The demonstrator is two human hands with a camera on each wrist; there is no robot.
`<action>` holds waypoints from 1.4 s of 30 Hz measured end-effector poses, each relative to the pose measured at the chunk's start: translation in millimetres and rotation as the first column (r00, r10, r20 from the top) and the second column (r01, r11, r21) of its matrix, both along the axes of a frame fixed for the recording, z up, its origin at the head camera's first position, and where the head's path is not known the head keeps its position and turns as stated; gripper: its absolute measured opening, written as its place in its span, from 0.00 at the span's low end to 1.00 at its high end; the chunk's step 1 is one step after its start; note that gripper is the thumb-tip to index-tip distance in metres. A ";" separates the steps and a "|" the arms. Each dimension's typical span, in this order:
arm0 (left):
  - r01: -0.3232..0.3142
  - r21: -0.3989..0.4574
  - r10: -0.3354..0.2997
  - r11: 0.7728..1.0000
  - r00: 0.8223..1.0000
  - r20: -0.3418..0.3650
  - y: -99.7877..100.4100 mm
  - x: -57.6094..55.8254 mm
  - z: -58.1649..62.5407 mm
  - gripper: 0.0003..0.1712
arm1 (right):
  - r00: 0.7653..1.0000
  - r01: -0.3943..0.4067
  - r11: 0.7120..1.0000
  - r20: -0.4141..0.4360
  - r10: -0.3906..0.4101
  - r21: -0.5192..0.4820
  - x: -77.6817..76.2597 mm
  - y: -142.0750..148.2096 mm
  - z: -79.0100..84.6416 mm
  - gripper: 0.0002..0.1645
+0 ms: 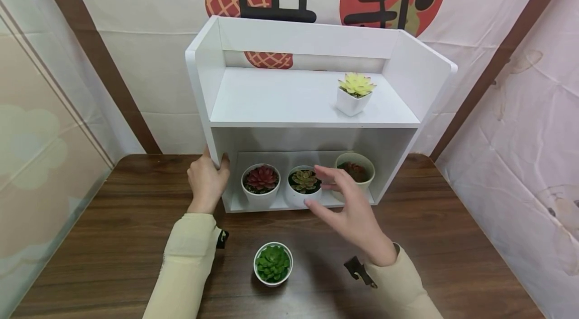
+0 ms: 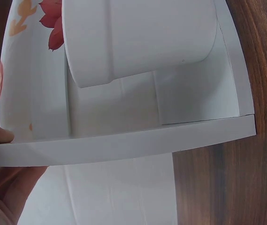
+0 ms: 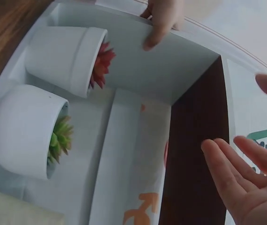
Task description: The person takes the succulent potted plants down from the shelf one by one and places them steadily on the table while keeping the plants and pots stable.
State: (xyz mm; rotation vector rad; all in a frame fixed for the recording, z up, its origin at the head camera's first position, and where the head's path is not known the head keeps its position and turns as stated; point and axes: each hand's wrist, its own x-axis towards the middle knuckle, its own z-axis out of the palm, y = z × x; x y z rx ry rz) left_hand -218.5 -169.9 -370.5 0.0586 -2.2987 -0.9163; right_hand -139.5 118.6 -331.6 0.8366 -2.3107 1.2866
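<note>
My left hand (image 1: 205, 182) grips the left side panel of a white two-tier shelf (image 1: 285, 103), the thumb inside and the fingers outside. In the left wrist view the panel edge (image 2: 124, 147) passes between thumb and fingers. My right hand (image 1: 355, 213) is in front of the lower tier, fingers spread and holding nothing. Nearest it in the head view is a white pot with a yellow-green succulent (image 1: 304, 182). Left of that stands a white pot with a red succulent (image 1: 261, 179). A cream pot (image 1: 368, 171) with a reddish-brown plant is partly behind my right hand.
A small square white pot with a yellow-green succulent (image 1: 355, 98) sits on the upper tier, towards the right. A green succulent in a round white pot (image 1: 273, 263) stands on the brown wooden table (image 1: 113, 258) before the shelf. Printed cloth (image 1: 158, 58) hangs behind.
</note>
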 end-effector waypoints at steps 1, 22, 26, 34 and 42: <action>0.001 -0.001 -0.001 1.000 1.000 -0.001 0.1 -0.1 0.1 0.17 | 1.000 0.010 1.000 -0.005 -0.010 -0.025 -0.5 0.6 2.1 0.33; -0.002 -0.004 0.002 1.000 1.000 -0.006 -0.2 0.2 0.6 0.18 | 0.975 0.194 0.919 -0.038 -0.220 -0.344 -24.7 9.7 40.6 0.31; -0.002 -0.006 0.002 1.000 1.000 -0.006 -0.1 0.3 0.5 0.18 | 0.968 0.217 0.901 -0.032 -0.247 -0.376 -30.7 11.3 45.7 0.32; -0.006 -0.013 0.006 1.000 1.000 -0.020 -0.2 0.2 0.2 0.18 | 0.943 0.290 0.847 -0.016 -0.332 -0.445 -48.6 14.5 56.0 0.34; -0.009 -0.014 0.009 1.000 1.000 -0.013 0.2 0.0 0.4 0.18 | 0.917 0.367 0.841 0.004 -0.399 -0.397 -65.8 15.4 65.7 0.41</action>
